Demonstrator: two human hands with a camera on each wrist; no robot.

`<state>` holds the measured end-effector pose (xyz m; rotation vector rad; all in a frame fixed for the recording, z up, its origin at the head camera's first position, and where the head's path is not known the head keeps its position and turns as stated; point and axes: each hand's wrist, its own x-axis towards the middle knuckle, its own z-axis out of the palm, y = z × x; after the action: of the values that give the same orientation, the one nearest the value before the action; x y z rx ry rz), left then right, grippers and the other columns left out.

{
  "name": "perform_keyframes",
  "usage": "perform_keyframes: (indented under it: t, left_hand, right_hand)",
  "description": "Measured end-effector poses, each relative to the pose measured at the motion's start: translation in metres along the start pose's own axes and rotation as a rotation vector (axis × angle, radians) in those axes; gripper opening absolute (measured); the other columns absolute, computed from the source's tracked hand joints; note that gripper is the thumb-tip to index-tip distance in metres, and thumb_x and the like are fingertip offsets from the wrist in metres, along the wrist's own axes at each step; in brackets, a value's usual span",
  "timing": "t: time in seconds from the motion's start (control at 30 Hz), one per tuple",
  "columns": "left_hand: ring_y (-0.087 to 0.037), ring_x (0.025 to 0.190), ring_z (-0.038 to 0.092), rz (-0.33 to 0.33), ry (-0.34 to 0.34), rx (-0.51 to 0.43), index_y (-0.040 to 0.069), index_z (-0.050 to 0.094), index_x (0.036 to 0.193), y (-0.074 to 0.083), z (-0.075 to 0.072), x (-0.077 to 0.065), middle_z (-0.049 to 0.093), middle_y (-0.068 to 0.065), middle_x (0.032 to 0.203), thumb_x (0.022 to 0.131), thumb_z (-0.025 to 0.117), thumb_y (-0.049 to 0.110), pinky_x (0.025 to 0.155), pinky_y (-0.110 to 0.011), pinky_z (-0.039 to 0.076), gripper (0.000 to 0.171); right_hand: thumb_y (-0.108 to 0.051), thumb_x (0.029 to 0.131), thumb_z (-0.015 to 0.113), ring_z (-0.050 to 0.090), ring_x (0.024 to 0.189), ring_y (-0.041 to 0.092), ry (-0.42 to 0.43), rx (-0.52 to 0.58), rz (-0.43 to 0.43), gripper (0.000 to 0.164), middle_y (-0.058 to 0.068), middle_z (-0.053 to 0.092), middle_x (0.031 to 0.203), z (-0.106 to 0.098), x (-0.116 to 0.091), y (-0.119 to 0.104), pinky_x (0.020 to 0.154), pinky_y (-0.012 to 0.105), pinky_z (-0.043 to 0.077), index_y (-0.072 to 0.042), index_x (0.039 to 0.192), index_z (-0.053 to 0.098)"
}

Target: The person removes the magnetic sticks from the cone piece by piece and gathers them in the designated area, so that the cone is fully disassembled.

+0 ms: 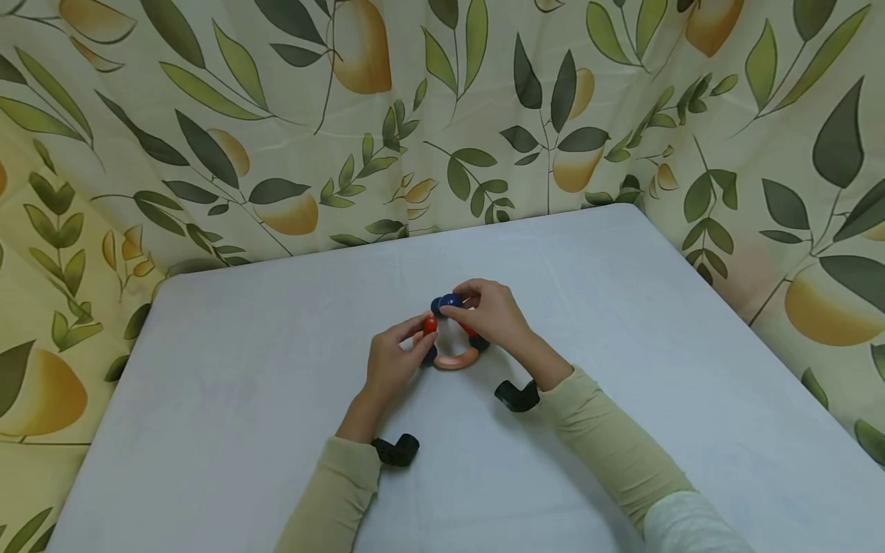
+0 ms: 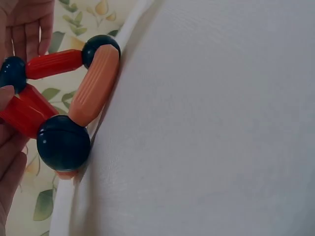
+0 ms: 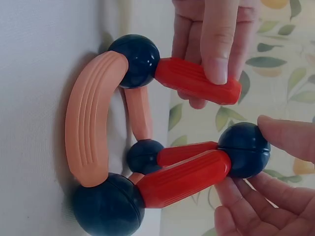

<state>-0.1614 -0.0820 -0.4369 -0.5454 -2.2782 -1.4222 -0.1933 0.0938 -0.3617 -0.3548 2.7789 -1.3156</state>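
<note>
A small frame of dark blue balls, red rods and a curved orange rod (image 1: 456, 360) stands on the white table. My left hand (image 1: 396, 357) pinches a red rod (image 3: 197, 81) between thumb and fingers. One end of that rod meets a blue ball (image 3: 134, 61) at the base; its other end is free in the right wrist view. My right hand (image 1: 496, 313) holds the upper blue ball (image 3: 243, 150) by its fingertips, apart from that free end. Two red rods slope from this ball to lower balls. The left wrist view shows a large blue ball (image 2: 64, 142) nearest the camera.
White cloth covers the table (image 1: 276, 346). Behind it and along the sides hangs a curtain (image 1: 470, 115) printed with leaves and fruit. A black wrist device (image 1: 397, 451) sits by the left sleeve, another black device (image 1: 517, 396) by the right.
</note>
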Motion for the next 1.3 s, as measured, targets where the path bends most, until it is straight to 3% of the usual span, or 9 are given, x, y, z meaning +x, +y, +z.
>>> perform_keyframes:
  t: [0.27, 0.4, 0.47, 0.57, 0.67, 0.77, 0.97, 1.3]
  left_hand:
    - [-0.018, 0.099, 0.061, 0.024, 0.139, -0.004, -0.002, 0.065, 0.109, 0.009, -0.004, -0.007, 0.066, -0.008, 0.105, 0.083, 0.069, 0.008, 0.087, -0.033, 0.047, 0.028]
    - [-0.019, 0.098, 0.062, 0.038, 0.215, -0.059, -0.003, 0.066, 0.106, 0.017, -0.006, -0.009, 0.067, -0.01, 0.104, 0.082, 0.067, 0.001, 0.087, -0.032, 0.046, 0.024]
    - [-0.022, 0.095, 0.063, 0.037, 0.205, -0.129, -0.005, 0.066, 0.102, 0.023, -0.004, -0.011, 0.067, -0.013, 0.101, 0.083, 0.065, -0.002, 0.085, -0.033, 0.048, 0.02]
    - [-0.03, 0.087, 0.064, 0.02, 0.118, -0.271, -0.007, 0.067, 0.095, 0.034, 0.004, -0.015, 0.068, -0.016, 0.094, 0.083, 0.062, -0.005, 0.078, -0.033, 0.051, 0.013]
    - [-0.029, 0.081, 0.065, -0.035, -0.012, -0.343, -0.006, 0.068, 0.092, 0.043, 0.018, -0.019, 0.068, -0.015, 0.089, 0.085, 0.06, -0.005, 0.074, -0.031, 0.052, 0.011]
    - [-0.02, 0.079, 0.066, -0.121, -0.071, -0.296, -0.004, 0.07, 0.091, 0.045, 0.034, -0.02, 0.069, -0.009, 0.085, 0.086, 0.062, 0.003, 0.073, -0.027, 0.052, 0.011]
    - [-0.009, 0.076, 0.065, -0.284, 0.006, -0.171, 0.0, 0.073, 0.092, 0.041, 0.054, -0.017, 0.07, -0.001, 0.078, 0.087, 0.063, 0.016, 0.071, -0.025, 0.051, 0.019]
    - [-0.014, 0.074, 0.067, -0.384, 0.094, -0.19, -0.001, 0.069, 0.104, 0.044, 0.066, -0.012, 0.07, -0.009, 0.085, 0.091, 0.057, 0.016, 0.069, -0.022, 0.051, 0.024]
  right_hand:
    - [-0.03, 0.08, 0.072, 0.061, 0.088, 0.02, -0.017, 0.037, 0.009, 0.043, 0.01, 0.065, 0.098, -0.005, -0.001, 0.003, 0.072, 0.031, 0.051, -0.002, 0.11, 0.062]
    - [-0.034, 0.081, 0.07, 0.061, 0.093, 0.022, -0.012, 0.075, 0.039, 0.045, 0.011, 0.064, 0.103, -0.009, -0.002, 0.009, 0.076, 0.034, 0.051, -0.004, 0.114, 0.061]
    - [-0.033, 0.083, 0.068, 0.06, 0.093, 0.022, -0.003, 0.089, 0.038, 0.043, 0.011, 0.064, 0.104, -0.01, -0.001, 0.012, 0.077, 0.034, 0.051, -0.004, 0.114, 0.061]
    - [-0.029, 0.086, 0.065, 0.061, 0.093, 0.023, 0.025, 0.115, 0.019, 0.036, 0.011, 0.064, 0.104, -0.011, 0.001, 0.017, 0.079, 0.035, 0.05, -0.002, 0.111, 0.063]
    - [-0.026, 0.089, 0.062, 0.061, 0.092, 0.024, 0.062, 0.156, -0.017, 0.031, 0.012, 0.064, 0.103, -0.012, 0.002, 0.021, 0.081, 0.036, 0.049, -0.001, 0.107, 0.064]
    - [-0.026, 0.089, 0.061, 0.061, 0.092, 0.024, 0.078, 0.191, -0.04, 0.03, 0.012, 0.065, 0.102, -0.011, 0.004, 0.022, 0.082, 0.036, 0.049, -0.001, 0.106, 0.064]
    - [-0.023, 0.089, 0.062, 0.061, 0.092, 0.024, 0.085, 0.197, -0.042, 0.028, 0.011, 0.065, 0.1, -0.01, 0.005, 0.023, 0.082, 0.037, 0.049, -0.001, 0.105, 0.065]
    - [-0.021, 0.089, 0.062, 0.061, 0.092, 0.024, 0.064, 0.205, -0.054, 0.025, 0.011, 0.066, 0.1, -0.011, 0.007, 0.024, 0.082, 0.036, 0.049, -0.001, 0.103, 0.066]
